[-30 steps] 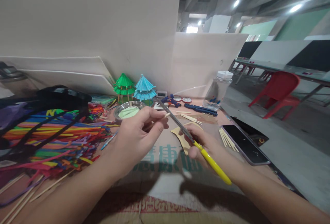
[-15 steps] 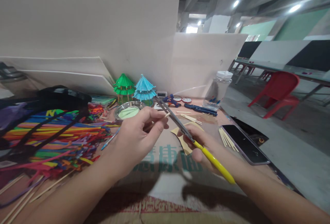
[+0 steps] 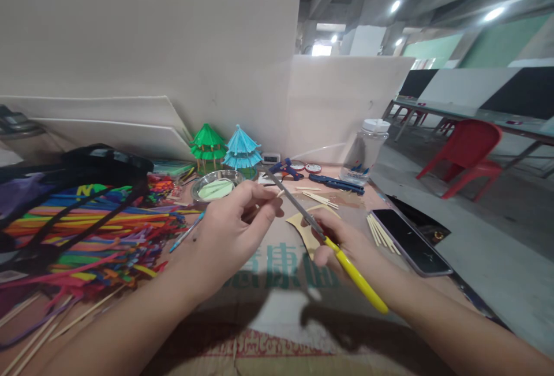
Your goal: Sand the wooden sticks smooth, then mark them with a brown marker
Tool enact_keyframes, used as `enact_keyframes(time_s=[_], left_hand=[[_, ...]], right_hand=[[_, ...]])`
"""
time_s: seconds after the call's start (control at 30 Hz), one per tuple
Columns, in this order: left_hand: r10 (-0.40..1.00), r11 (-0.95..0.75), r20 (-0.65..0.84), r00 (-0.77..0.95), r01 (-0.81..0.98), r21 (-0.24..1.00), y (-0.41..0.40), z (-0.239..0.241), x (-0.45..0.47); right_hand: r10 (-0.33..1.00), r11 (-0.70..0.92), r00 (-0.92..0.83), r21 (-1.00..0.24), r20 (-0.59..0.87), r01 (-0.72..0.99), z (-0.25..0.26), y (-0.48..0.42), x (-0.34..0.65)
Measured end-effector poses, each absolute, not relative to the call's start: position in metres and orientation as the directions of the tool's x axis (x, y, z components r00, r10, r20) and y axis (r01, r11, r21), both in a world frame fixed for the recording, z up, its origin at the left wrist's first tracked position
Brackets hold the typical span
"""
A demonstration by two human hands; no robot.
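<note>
My left hand [image 3: 236,231] is closed, thumb and fingers pinching a thin wooden stick [image 3: 281,193]. Only the stick's pale tip shows beyond the fingertips. A file [image 3: 295,204] with a long grey metal blade and a yellow handle is gripped in my right hand [image 3: 340,240]. Its blade slants up to the left and meets the stick's tip, or passes just by it. Under the right hand lies a curled piece of tan paper [image 3: 308,242], partly hidden by the fingers.
A green paper pavilion [image 3: 208,148] and a blue one [image 3: 241,151] stand behind a metal bowl [image 3: 200,191]. Colourful pipe cleaners [image 3: 99,223] cover the left. Short sticks [image 3: 381,233], a phone [image 3: 409,240], a glue gun [image 3: 288,169], pliers [image 3: 335,184] and a water bottle [image 3: 366,153] lie or stand rightward.
The file has shifted slightly down and left along with my right hand, its blade less blurred now. My left hand keeps its pinch on the stick in nearly the same spot.
</note>
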State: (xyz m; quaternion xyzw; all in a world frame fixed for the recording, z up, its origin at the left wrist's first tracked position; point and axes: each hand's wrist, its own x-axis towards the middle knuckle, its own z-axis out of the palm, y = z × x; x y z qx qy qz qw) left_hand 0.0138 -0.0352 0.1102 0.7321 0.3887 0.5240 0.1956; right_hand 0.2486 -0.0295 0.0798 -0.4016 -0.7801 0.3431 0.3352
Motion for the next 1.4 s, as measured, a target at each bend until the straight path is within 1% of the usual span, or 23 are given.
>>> enact_keyframes(time_s=[0.13, 0.23, 0.3, 0.4, 0.47, 0.57, 0.6, 0.73, 0.93, 1.13, 1.27, 1.4], left_hand=[[0.783, -0.611, 0.604, 0.148, 0.367, 0.701, -0.036, 0.112, 0.015], [0.781, -0.615, 0.606, 0.148, 0.349, 0.707, -0.036, 0.113, 0.017], [0.775, -0.625, 0.616, 0.141, 0.319, 0.713, -0.035, 0.114, 0.019], [0.779, -0.624, 0.617, 0.116, 0.245, 0.742, -0.036, 0.115, 0.02], [0.797, -0.603, 0.597, 0.094, 0.184, 0.776, -0.036, 0.115, 0.019], [0.82, -0.572, 0.568, 0.071, 0.102, 0.814, -0.037, 0.117, 0.02], [0.823, -0.568, 0.564, 0.069, 0.085, 0.819, -0.037, 0.118, 0.02], [0.82, -0.572, 0.566, 0.085, 0.063, 0.818, -0.038, 0.118, 0.021], [0.817, -0.576, 0.568, 0.096, 0.096, 0.812, -0.038, 0.116, 0.021], [0.804, -0.594, 0.588, 0.09, 0.144, 0.791, -0.037, 0.111, 0.02], [0.767, -0.637, 0.636, 0.083, 0.211, 0.742, -0.037, 0.11, 0.019], [0.745, -0.656, 0.66, 0.095, 0.282, 0.7, -0.037, 0.11, 0.017]], right_hand=[[0.858, 0.43, -0.47, -0.786, 0.204, 0.444, 0.087, -0.031, 0.249], [0.864, 0.441, -0.447, -0.774, 0.23, 0.455, 0.088, -0.033, 0.247], [0.872, 0.442, -0.42, -0.773, 0.251, 0.456, 0.087, -0.034, 0.245], [0.878, 0.428, -0.411, -0.785, 0.245, 0.447, 0.085, -0.035, 0.245], [0.866, 0.451, -0.412, -0.8, 0.285, 0.396, 0.084, -0.035, 0.246], [0.836, 0.515, -0.384, -0.799, 0.391, 0.309, 0.085, -0.034, 0.248], [0.835, 0.519, -0.378, -0.801, 0.4, 0.299, 0.086, -0.034, 0.249], [0.865, 0.441, -0.393, -0.846, 0.312, 0.299, 0.087, -0.034, 0.25], [0.869, 0.348, -0.459, -0.889, 0.186, 0.299, 0.087, -0.039, 0.252], [0.852, 0.32, -0.504, -0.903, 0.142, 0.286, 0.096, -0.043, 0.249], [0.847, 0.269, -0.524, -0.92, 0.086, 0.284, 0.094, -0.041, 0.248], [0.862, 0.203, -0.504, -0.944, 0.046, 0.262, 0.095, -0.044, 0.248]])
